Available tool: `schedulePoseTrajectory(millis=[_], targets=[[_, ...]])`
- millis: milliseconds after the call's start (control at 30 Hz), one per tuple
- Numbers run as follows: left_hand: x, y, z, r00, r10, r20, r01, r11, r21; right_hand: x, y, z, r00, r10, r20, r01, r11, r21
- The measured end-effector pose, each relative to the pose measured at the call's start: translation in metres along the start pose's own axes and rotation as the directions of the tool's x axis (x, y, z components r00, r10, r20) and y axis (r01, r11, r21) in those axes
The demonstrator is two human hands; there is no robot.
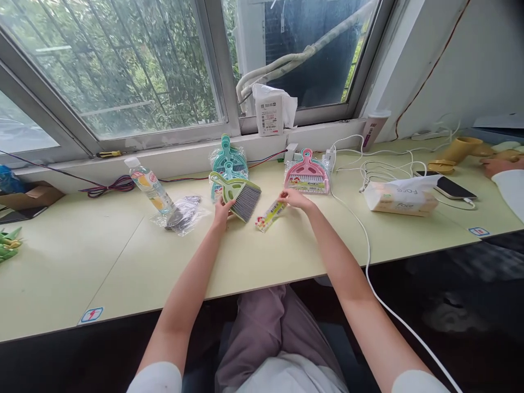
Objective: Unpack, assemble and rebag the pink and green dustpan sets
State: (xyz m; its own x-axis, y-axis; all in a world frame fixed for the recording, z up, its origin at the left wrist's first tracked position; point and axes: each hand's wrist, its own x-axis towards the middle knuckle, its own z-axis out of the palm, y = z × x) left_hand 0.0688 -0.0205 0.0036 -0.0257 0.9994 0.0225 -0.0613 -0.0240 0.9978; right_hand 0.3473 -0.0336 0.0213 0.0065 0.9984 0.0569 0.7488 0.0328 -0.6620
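My left hand (224, 210) is closed on a small green dustpan and brush set (245, 201), its grey bristles tilted toward the right. Between the fingers of my right hand (295, 200) is one end of a printed card label (269, 216), yellow-green with a red and white picture. Behind the green set, teal dustpan sets (228, 158) in clear plastic lean near the sill. A pink dustpan and brush set (307, 173), also wrapped, lies just beyond my right hand. Crumpled clear plastic wrapping (186, 215) rests left of my left hand.
A drink bottle (150, 187) stands at the left. Tissue packs sit on the sill (270, 115) and the table (399, 197). A white cable (364, 234) runs over the table edge. A phone (452, 187) lies at right, near another person's hand (501, 165).
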Motion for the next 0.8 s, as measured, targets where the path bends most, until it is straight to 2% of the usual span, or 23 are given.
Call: schedulePoseTrajectory(millis=[100, 167, 233, 367, 467, 600, 733, 800], targets=[[-0.006, 0.002, 0.003, 0.984, -0.05, 0.173, 0.048, 0.999, 0.011, 0.006, -0.007, 0.013, 0.979, -0.028, -0.204, 0.091, 0.946, 0.31], [-0.01, 0.004, 0.006, 0.963, -0.053, 0.263, 0.053, 0.999, 0.007, 0.008, -0.011, 0.022, 0.971, -0.038, -0.234, 0.127, 0.917, 0.379], [-0.015, 0.006, 0.009, 0.943, -0.035, 0.33, 0.037, 0.999, 0.0, 0.006, -0.014, 0.029, 0.975, -0.05, -0.218, 0.128, 0.924, 0.361], [-0.02, 0.008, 0.011, 0.901, -0.017, 0.433, 0.007, 1.0, 0.025, 0.0, -0.018, 0.038, 0.962, -0.029, -0.271, 0.089, 0.973, 0.213], [-0.02, 0.007, 0.012, 0.907, -0.035, 0.42, 0.02, 0.999, 0.04, -0.005, -0.022, 0.04, 0.954, -0.067, -0.291, 0.1, 0.99, 0.098], [-0.017, 0.006, 0.012, 0.949, -0.002, 0.314, 0.002, 1.0, 0.0, -0.01, -0.027, 0.039, 0.928, -0.076, -0.364, 0.089, 0.996, 0.018], [-0.014, 0.01, 0.008, 0.963, 0.089, 0.256, -0.068, 0.994, -0.088, -0.011, -0.029, 0.038, 0.937, -0.007, -0.348, 0.046, 0.994, 0.104], [-0.012, 0.011, 0.007, 0.962, 0.122, 0.243, -0.099, 0.99, -0.104, -0.009, -0.031, 0.042, 0.944, 0.076, -0.321, 0.013, 0.964, 0.266]])
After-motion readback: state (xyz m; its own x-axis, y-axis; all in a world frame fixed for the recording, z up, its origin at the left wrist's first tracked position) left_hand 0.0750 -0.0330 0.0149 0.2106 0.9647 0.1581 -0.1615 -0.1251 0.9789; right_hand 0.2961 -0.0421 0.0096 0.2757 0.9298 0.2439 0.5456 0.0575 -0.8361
